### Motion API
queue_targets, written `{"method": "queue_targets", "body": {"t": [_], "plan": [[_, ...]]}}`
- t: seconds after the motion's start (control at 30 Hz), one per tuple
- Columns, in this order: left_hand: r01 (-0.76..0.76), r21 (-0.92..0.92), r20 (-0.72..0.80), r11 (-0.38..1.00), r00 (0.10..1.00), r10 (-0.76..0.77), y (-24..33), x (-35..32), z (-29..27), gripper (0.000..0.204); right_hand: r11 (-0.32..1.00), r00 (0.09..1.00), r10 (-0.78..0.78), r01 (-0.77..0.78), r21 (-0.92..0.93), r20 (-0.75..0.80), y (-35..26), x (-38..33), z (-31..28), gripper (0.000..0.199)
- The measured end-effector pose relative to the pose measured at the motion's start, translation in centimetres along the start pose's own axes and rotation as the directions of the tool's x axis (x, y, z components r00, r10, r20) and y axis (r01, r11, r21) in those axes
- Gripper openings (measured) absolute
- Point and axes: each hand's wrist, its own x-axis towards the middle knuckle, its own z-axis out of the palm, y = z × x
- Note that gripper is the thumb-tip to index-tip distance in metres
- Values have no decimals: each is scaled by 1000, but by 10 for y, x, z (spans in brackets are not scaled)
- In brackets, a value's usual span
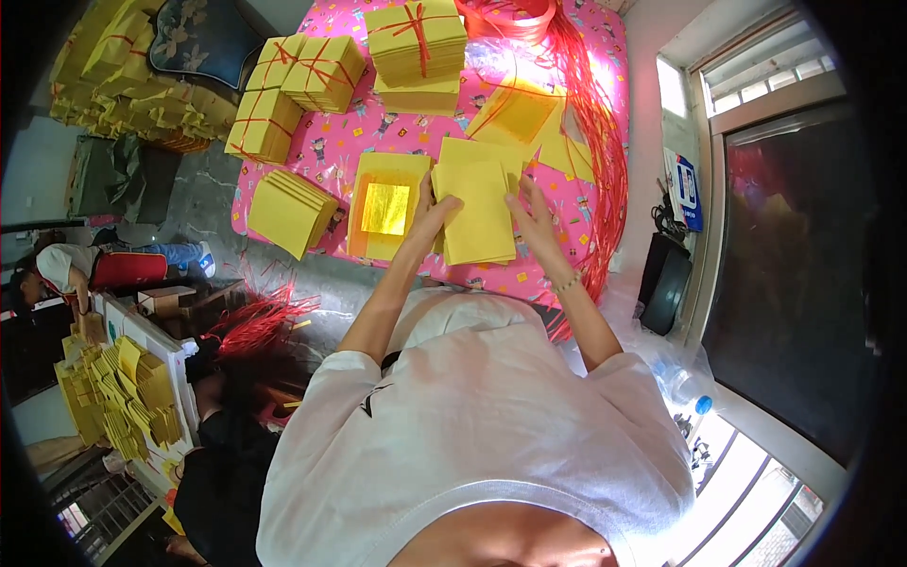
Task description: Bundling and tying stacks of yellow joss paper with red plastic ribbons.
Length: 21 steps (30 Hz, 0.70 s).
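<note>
A stack of yellow paper sheets (477, 222) is in front of me, above the pink tablecloth. My left hand (432, 215) is closed round its left edge, with the thumb across the top sheet. At the right edge is my right hand (536, 225), its thumb against the sheets and its fingers stretched out and apart. More yellow paper (468, 149) shows behind the stack's top edge. Close by on the left lies a yellow paper pile (364, 227) with an orange border and a shiny gold square on top.
Bundles tied with red strips (416, 38) stand at the back of the pink-covered table (326, 142). A fanned yellow stack (291, 210) lies at the left edge. Long red strips (605, 123) hang down the right side. Other people work at a paper-covered table (184, 369) on the left.
</note>
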Motion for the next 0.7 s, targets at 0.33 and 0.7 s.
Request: {"method": "queue_targets", "body": {"t": [0.33, 0.7], "plan": [[-322, 206, -10, 924, 944, 331, -9, -6, 8, 72, 993, 981, -79, 63, 98, 178, 16, 25, 22, 60], [-339, 252, 12, 907, 938, 347, -7, -8, 8, 67, 986, 985, 14, -42, 159, 174, 0, 17, 31, 74]]}}
